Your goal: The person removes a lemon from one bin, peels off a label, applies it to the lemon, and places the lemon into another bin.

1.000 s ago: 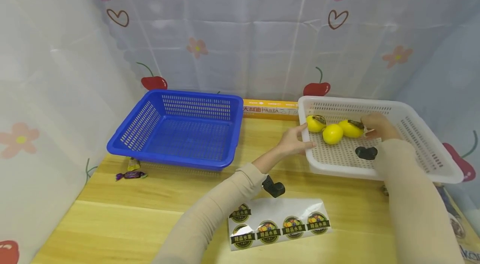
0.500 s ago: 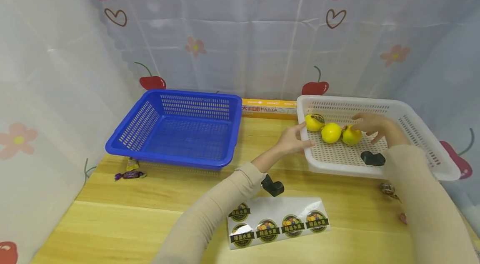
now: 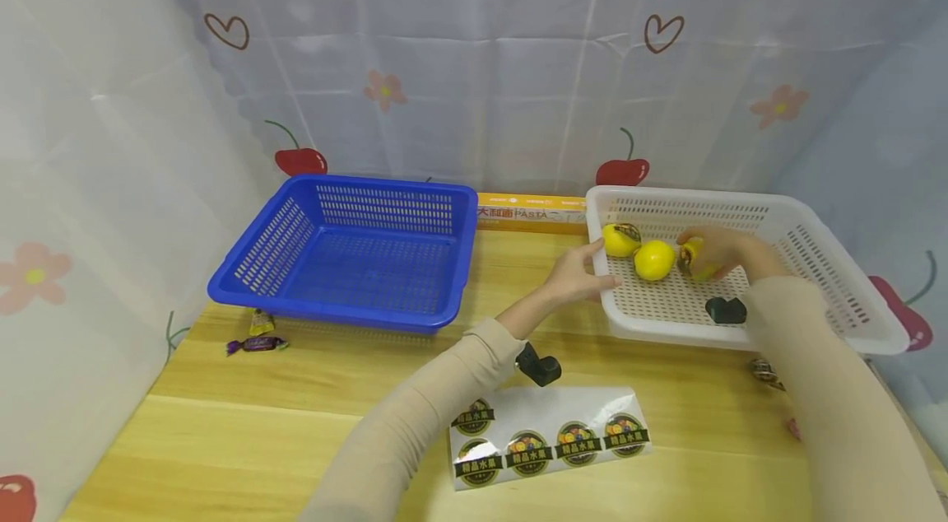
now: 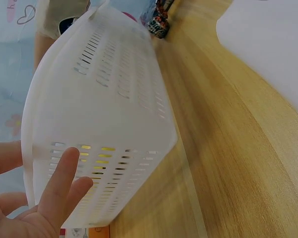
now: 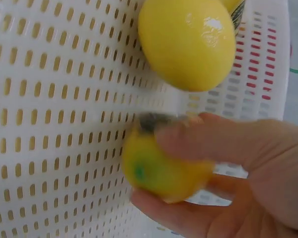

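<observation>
My left hand (image 3: 576, 279) grips the left wall of a white perforated basket (image 3: 666, 333) at its rim. In the left wrist view, two fingertips (image 4: 69, 158) lie on the basket's outer wall. Inside the basket, my right hand (image 3: 733, 250) holds a lemon (image 5: 164, 171) between thumb and fingers. A dark label on that lemon shows beside my thumb, blurred in the right wrist view. Two more lemons stand to its left: one plain on the near side (image 3: 655, 260), and another bearing a dark oval label (image 3: 618, 241) against the left wall.
A blue perforated basket (image 3: 370, 318) stands on the left. A sheet of round fruit stickers (image 3: 555, 403) lies in front. Wrapped candies (image 3: 255, 345) lie below the blue basket, others (image 3: 764, 372) beside the right forearm. A pasta box (image 3: 529, 213) lies behind.
My right hand let go of the lemon, opened above it, then took hold of it again. The lemon has turned and shifted a little. My left hand stays on the basket.
</observation>
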### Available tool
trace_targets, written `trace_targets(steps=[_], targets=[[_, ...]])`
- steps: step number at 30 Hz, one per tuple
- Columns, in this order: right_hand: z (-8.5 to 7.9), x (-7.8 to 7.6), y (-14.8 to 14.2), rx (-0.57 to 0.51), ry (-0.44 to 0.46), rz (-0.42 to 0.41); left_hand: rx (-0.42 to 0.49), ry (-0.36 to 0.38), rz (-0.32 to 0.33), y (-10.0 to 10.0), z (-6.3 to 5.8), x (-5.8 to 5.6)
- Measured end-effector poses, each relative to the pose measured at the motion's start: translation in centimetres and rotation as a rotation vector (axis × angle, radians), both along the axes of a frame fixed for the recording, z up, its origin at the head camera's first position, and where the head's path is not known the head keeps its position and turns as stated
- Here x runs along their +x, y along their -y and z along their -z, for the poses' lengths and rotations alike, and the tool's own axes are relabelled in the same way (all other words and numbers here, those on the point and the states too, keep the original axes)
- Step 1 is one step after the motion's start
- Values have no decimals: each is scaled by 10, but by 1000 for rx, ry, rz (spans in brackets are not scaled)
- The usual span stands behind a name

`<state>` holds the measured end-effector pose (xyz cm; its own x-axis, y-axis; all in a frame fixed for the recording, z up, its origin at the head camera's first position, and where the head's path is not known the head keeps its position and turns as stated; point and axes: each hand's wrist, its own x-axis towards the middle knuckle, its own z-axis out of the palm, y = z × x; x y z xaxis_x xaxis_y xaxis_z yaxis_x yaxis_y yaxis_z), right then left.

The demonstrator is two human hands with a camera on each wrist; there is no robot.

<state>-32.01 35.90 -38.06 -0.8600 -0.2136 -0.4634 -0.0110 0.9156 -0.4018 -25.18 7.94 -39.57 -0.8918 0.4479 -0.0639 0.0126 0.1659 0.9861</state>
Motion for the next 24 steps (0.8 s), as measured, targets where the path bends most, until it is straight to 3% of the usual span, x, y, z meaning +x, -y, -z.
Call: trace_targets(steps=[6,16,24], targets=[[0,-5,-9,194,-196,-25,1,5,3,0,0,0],[-6,3,-15,149,-222,45,-1,1,12,-1,0,0],[-16,7,-11,150,-240,-1,10,-3,15,1,0,1]])
